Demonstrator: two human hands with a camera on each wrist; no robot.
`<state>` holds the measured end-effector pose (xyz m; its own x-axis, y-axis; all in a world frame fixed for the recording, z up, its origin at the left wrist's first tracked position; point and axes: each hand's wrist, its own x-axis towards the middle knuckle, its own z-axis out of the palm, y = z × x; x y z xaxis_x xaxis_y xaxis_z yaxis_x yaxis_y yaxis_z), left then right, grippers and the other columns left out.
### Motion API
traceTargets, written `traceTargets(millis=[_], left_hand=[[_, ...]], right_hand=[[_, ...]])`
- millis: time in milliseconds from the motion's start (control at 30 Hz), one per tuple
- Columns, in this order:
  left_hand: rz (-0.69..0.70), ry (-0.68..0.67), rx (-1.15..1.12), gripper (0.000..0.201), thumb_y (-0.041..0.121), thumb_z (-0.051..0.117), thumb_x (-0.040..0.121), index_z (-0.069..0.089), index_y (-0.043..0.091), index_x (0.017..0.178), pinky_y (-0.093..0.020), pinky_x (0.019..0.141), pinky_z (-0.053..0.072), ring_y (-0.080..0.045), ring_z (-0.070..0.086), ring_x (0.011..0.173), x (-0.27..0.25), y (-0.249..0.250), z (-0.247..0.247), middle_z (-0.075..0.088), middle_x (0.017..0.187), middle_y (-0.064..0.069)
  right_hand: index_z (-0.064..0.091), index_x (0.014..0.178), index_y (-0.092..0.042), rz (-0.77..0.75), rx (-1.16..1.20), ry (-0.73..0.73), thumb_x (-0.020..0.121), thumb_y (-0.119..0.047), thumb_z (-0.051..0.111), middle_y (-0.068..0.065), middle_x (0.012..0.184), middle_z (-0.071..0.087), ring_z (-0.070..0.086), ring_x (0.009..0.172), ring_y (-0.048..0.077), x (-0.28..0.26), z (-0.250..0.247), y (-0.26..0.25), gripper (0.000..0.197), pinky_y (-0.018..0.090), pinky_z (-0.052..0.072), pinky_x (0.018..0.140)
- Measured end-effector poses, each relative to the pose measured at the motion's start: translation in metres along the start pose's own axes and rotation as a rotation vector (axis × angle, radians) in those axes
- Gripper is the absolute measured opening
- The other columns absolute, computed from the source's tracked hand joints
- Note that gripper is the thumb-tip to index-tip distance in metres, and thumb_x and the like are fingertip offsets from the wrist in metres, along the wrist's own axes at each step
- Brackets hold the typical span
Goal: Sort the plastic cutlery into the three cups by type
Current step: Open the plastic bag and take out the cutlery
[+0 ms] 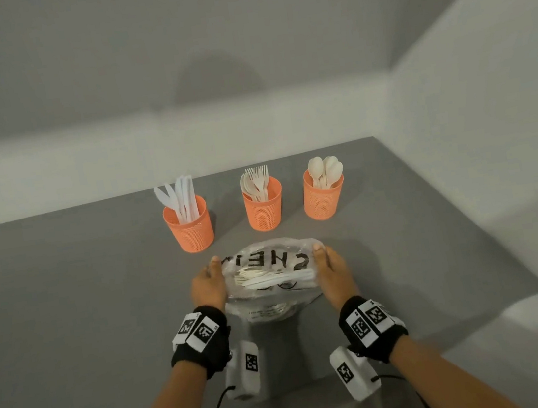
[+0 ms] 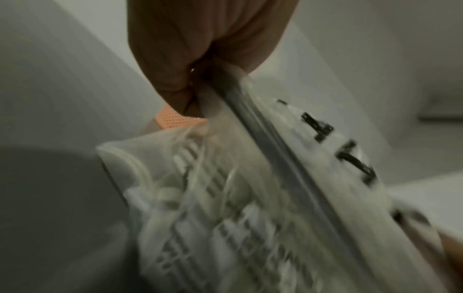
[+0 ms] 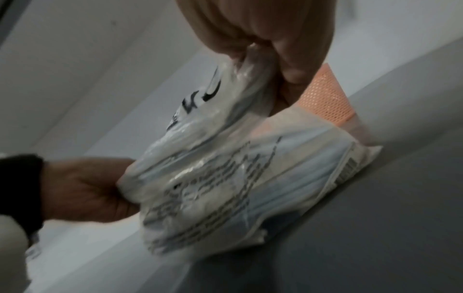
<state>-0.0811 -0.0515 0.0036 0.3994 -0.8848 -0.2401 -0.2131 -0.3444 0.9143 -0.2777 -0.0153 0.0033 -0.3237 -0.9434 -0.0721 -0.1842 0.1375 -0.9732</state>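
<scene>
Three orange mesh cups stand in a row on the grey table [image 1: 64, 284]: the left cup [image 1: 189, 227] holds white knives, the middle cup [image 1: 263, 206] forks, the right cup [image 1: 322, 196] spoons. In front of them I hold a clear plastic bag [image 1: 267, 273] with black lettering, lifted a little off the table. White cutlery [image 1: 271, 278] lies inside it. My left hand [image 1: 208, 286] grips the bag's left edge and my right hand [image 1: 331, 273] grips its right edge. Both wrist views show the bag [image 2: 250, 198] [image 3: 213, 178] pinched in curled fingers.
White walls rise close behind the cups and along the right side of the table. Grey tabletop spreads to the left of the cups and around the bag. Wrist cameras with cables hang under both forearms.
</scene>
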Motion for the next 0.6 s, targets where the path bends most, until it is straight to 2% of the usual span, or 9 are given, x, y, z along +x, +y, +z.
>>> traceTargets(millis=[67,133,167,233,300,367,467,533,600], left_hand=[[-0.111,-0.01,-0.038,0.049,0.03,0.04,0.097,0.04,0.007,0.055,-0.036,0.07,0.035,-0.029,0.044,0.071,0.007,0.002,-0.001,0.041,0.06,-0.015],[-0.201,-0.038,-0.068,0.046,0.031,0.039,0.097,0.054,-0.003,0.069,-0.041,0.074,0.042,-0.041,0.053,0.072,0.013,0.004,-0.003,0.048,0.074,-0.032],[-0.238,-0.066,-0.055,0.046,0.03,0.039,0.097,0.059,-0.009,0.087,-0.046,0.083,0.047,-0.046,0.058,0.085,0.014,0.004,-0.002,0.054,0.093,-0.039],[-0.239,-0.095,0.029,0.046,0.027,0.039,0.097,0.056,-0.014,0.108,-0.048,0.096,0.046,-0.045,0.056,0.107,0.015,0.006,-0.001,0.057,0.116,-0.033],[-0.118,-0.061,0.151,0.042,0.023,0.038,0.098,0.054,-0.014,0.11,-0.044,0.095,0.041,-0.042,0.054,0.111,0.014,0.01,-0.002,0.057,0.119,-0.031],[0.056,-0.055,0.2,0.038,0.025,0.036,0.098,0.05,-0.007,0.114,-0.04,0.093,0.039,-0.038,0.053,0.11,0.007,0.014,-0.005,0.057,0.118,-0.026],[0.29,-0.165,0.207,0.036,0.031,0.047,0.094,0.044,0.005,0.119,-0.036,0.09,0.041,-0.027,0.052,0.103,-0.004,0.015,-0.011,0.051,0.118,-0.013],[0.438,-0.204,0.273,0.037,0.023,0.059,0.088,0.045,0.006,0.117,-0.032,0.088,0.042,-0.02,0.046,0.101,-0.008,0.014,-0.016,0.043,0.116,-0.006],[0.571,-0.17,0.313,0.03,0.009,0.065,0.081,0.049,0.006,0.107,-0.033,0.088,0.043,-0.019,0.045,0.1,-0.013,0.012,-0.02,0.04,0.113,-0.004]], right_hand=[[0.05,0.06,-0.012,0.128,-0.037,0.044,0.098,-0.031,0.039,0.002,0.063,0.048,0.048,0.067,0.022,0.01,-0.006,-0.005,0.044,0.029,0.039,0.065],[0.059,0.08,-0.004,0.352,0.007,0.01,0.097,-0.03,0.041,0.008,0.074,0.054,0.051,0.067,0.022,0.02,-0.013,-0.008,0.036,0.027,0.039,0.059],[0.059,0.092,-0.003,0.458,0.061,-0.031,0.097,-0.028,0.04,0.01,0.079,0.056,0.052,0.066,0.022,0.021,-0.016,-0.01,0.032,0.027,0.041,0.055],[0.056,0.096,-0.004,0.562,0.111,-0.067,0.096,-0.028,0.036,0.014,0.085,0.059,0.055,0.068,0.024,0.02,-0.018,-0.014,0.031,0.027,0.044,0.056],[0.059,0.091,-0.002,0.435,-0.122,-0.057,0.097,-0.041,0.033,0.016,0.092,0.061,0.059,0.082,0.03,0.02,-0.017,-0.014,0.047,0.03,0.044,0.071],[0.058,0.088,-0.007,0.127,-0.43,-0.032,0.093,-0.054,0.036,0.01,0.093,0.058,0.056,0.089,0.027,0.015,-0.016,-0.015,0.051,0.035,0.044,0.08],[0.055,0.113,-0.006,-0.379,-0.756,0.009,0.084,-0.06,0.044,0.01,0.104,0.055,0.054,0.091,0.024,0.006,-0.013,-0.017,0.062,0.037,0.047,0.077],[0.056,0.109,-0.007,-0.528,-0.867,-0.123,0.083,-0.053,0.045,0.012,0.103,0.057,0.056,0.09,0.025,0.009,-0.006,-0.016,0.054,0.035,0.046,0.074],[0.056,0.096,-0.007,-0.554,-0.882,-0.231,0.085,-0.025,0.053,0.014,0.105,0.055,0.058,0.094,0.031,0.011,0.0,-0.02,0.021,0.034,0.043,0.074]])
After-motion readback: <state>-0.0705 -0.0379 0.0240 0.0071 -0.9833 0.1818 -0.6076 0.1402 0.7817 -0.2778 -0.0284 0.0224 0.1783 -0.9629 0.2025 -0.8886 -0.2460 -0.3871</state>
